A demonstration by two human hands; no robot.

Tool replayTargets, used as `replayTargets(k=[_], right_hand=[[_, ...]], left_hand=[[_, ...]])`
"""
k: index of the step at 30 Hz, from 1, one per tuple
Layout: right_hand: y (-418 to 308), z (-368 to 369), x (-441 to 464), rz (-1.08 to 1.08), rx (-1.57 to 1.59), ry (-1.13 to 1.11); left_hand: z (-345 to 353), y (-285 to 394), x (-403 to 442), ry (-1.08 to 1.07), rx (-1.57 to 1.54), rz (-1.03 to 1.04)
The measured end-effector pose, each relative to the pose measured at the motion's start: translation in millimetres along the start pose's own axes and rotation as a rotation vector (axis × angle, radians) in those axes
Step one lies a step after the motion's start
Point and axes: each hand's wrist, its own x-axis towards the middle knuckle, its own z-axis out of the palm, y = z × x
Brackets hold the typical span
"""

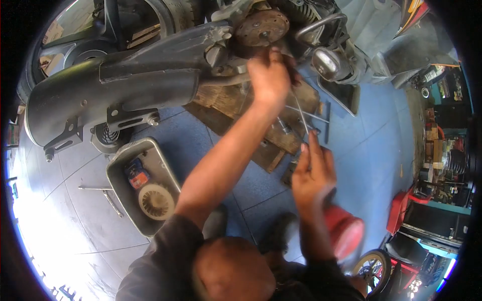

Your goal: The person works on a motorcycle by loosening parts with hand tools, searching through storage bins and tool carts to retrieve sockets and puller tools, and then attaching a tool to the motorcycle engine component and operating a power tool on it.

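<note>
My left hand (271, 78) reaches up to the scooter's engine, just below a rusty round plate (262, 30). Its fingers are curled, and what they hold is hidden. In my right hand (314, 170), the fingertips pinch the lower end of a thin metal rod (303, 113), which slants up toward my left hand. Behind the rod, a T-shaped wrench (327, 123) and a socket tool (284, 125) lie on or by the wooden boards (226, 110) under the engine.
A black exhaust muffler (115, 93) extends to the left. On the tiled floor stands a grey bin (115, 175) holding a fan wheel (156, 201) and a small blue-and-orange pack (136, 173). Wrenches (108, 193) lie left of it. A red stool (344, 231) is beside my right arm.
</note>
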Motion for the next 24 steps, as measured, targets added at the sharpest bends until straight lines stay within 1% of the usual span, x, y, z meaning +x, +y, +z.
replayTargets(k=[1, 2, 3, 4, 5, 6, 7, 8, 9, 11, 12, 13, 15, 16, 18, 21, 24], right_hand=[[1, 4, 0, -0.044, 0.029, 0.074], [-1, 0, -1, -0.045, 0.035, 0.072], [-8, -11, 2, 0.497, 0.609, -0.087], [-12, -19, 5, 1.043, 1.173, -0.257], [-12, -23, 6, 1.041, 1.174, -0.261], [-11, -26, 8, 1.074, 1.281, -0.276], [-10, -29, 11, 1.103, 1.387, -0.291], [-12, -32, 15, 1.017, 1.255, -0.278], [-8, -26, 13, 1.012, 1.253, -0.282], [2, -10, 5, 0.157, 0.278, -0.034], [-9, -16, 10, 0.088, 0.1, -0.062], [-10, -14, 9, 0.086, 0.097, -0.063], [-11, -11, 7, -0.06, -0.102, -0.012], [-15, -13, 6, -0.06, -0.105, -0.015], [-23, -21, 4, 0.654, 0.635, -0.236], [-17, -25, 7, 0.69, 0.642, -0.277], [-12, -23, 11, 0.728, 0.68, -0.352]], left_hand=[[-3, -1, 3, 0.002, 0.001, 0.006], [-8, -3, 7, -0.06, -0.026, -0.017], [-12, -3, 10, -0.122, -0.055, -0.039], [-15, 1, 10, -0.116, -0.055, -0.034], [-17, 5, 8, -0.141, -0.092, -0.07], [-18, 9, 8, -0.167, -0.13, -0.107], [-18, 11, 9, -0.166, -0.135, -0.102], [-17, 13, 10, -0.193, -0.166, -0.129], [-17, 15, 12, -0.221, -0.197, -0.156], [-16, 25, 10, -0.226, -0.192, -0.171], [-16, 28, 10, -0.235, -0.181, -0.19], [-16, 27, 10, -0.234, -0.185, -0.191], [-15, 26, 9, -0.176, -0.26, -0.203], [-15, 26, 7, -0.174, -0.263, -0.206], [-11, 25, 4, -0.119, -0.46, -0.233], [-9, 17, 7, -0.098, -0.518, -0.204], [-3, 12, 4, -0.033, -0.467, -0.177]])
